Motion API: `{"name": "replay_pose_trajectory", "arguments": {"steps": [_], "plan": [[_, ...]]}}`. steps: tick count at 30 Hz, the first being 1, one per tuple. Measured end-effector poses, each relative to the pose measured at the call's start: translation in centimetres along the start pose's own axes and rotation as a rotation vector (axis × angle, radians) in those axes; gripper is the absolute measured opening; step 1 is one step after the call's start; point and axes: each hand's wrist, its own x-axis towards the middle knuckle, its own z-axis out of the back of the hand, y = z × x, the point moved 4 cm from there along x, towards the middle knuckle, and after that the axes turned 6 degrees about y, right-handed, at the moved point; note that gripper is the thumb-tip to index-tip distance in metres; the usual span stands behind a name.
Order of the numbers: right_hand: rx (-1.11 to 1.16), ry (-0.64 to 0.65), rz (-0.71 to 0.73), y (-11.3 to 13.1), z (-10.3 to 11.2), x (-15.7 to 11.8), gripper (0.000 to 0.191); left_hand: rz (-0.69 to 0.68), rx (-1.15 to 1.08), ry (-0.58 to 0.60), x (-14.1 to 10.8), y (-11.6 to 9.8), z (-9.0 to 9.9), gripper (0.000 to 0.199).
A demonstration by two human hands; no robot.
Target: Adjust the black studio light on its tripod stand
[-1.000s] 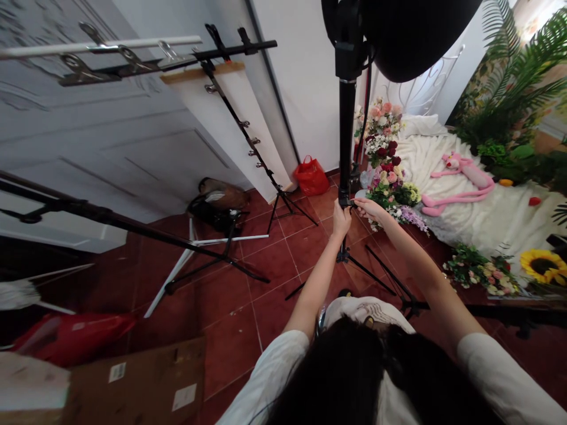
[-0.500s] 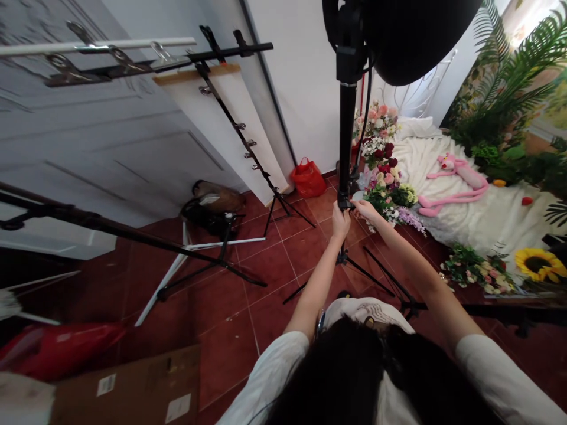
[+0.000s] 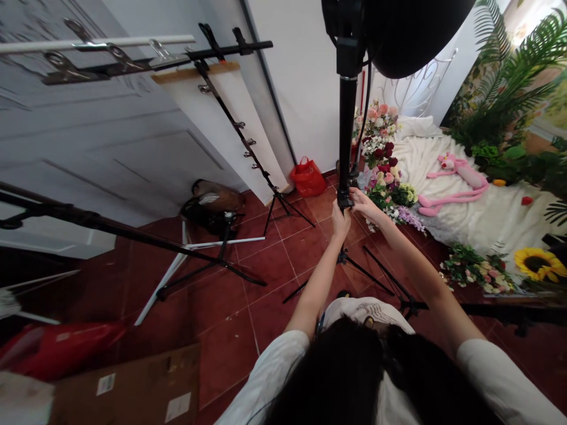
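A black light stand (image 3: 348,127) rises upright in front of me, with a large black lamp head (image 3: 411,35) at its top. My left hand (image 3: 341,221) is closed round the stand's pole, just below a black locking collar (image 3: 344,197). From the right, my right hand (image 3: 365,208) reaches the same collar with its fingers curled against it. Its fingertips are partly hidden by the collar. A thin black cable (image 3: 365,121) hangs along the pole. Below my hands, the stand's black legs (image 3: 365,273) spread over the floor.
Flowers (image 3: 385,171) and a cream blanket (image 3: 452,230) bearing a pink plush toy (image 3: 465,174) lie to the right. A clip-hung backdrop stand (image 3: 239,127), red bag (image 3: 308,177) and slanting black stand (image 3: 110,227) are left. A cardboard box (image 3: 146,378) sits at lower left on red tiles (image 3: 230,342).
My right hand has shifted slightly up the collar, its fingers less pinched than before. The lamp head appears slightly higher and further left. My left hand has stayed on the pole.
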Motion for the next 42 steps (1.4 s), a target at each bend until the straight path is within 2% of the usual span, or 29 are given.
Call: {"name": "replay_pose_trajectory", "arguments": {"steps": [2, 5, 8, 12, 16, 19, 23, 27, 30, 33, 38, 42], "plan": [[-0.04, 0.093, 0.057, 1.2, -0.5, -0.4, 0.064, 0.009, 0.015, -0.014, 0.0, -0.1, -0.1, 0.043], [-0.222, 0.069, 0.108, 2.4, -1.4, -0.3, 0.071, 0.006, 0.018, -0.018, 0.2, -0.1, -0.2, 0.044], [-0.336, -0.016, 0.133, 2.7, -2.3, 0.7, 0.061, 0.022, 0.041, -0.038, 0.4, 0.2, -0.3, 0.043], [-0.342, -0.02, 0.135, 2.9, -3.2, 2.3, 0.039, 0.057, 0.056, -0.063, 0.5, 0.4, -0.2, 0.048], [-0.405, -0.218, 0.095, 3.2, -3.5, 2.7, 0.032, 0.021, 0.002, -0.058, 0.9, -0.3, -0.1, 0.049], [-0.41, -0.366, 0.1, 3.1, -4.2, 2.4, 0.032, 0.058, -0.069, -0.072, 1.0, -0.6, 0.0, 0.048], [-0.392, -0.463, 0.106, 3.0, -4.9, 2.2, 0.03, 0.09, -0.114, -0.097, 0.9, -0.8, 0.4, 0.056], [-0.372, -0.346, 0.112, 4.3, -4.3, 3.1, 0.032, 0.027, -0.122, -0.085, 0.7, -1.1, 0.6, 0.071], [-0.383, -0.244, 0.173, 5.6, -3.7, 3.7, 0.031, 0.017, -0.102, -0.074, 0.5, -1.1, 0.6, 0.074], [-0.402, -0.229, 0.228, 6.1, -3.4, 4.0, 0.031, 0.027, -0.062, -0.06, 0.1, -0.9, 0.4, 0.073], [-0.41, -0.276, 0.267, 5.6, -3.6, 4.1, 0.041, -0.001, -0.05, -0.135, -0.4, -0.8, 0.3, 0.076], [-0.519, -0.184, 0.318, 5.7, -2.9, 2.9, 0.048, 0.001, -0.034, -0.161, -0.4, -0.6, 0.0, 0.072]]}}
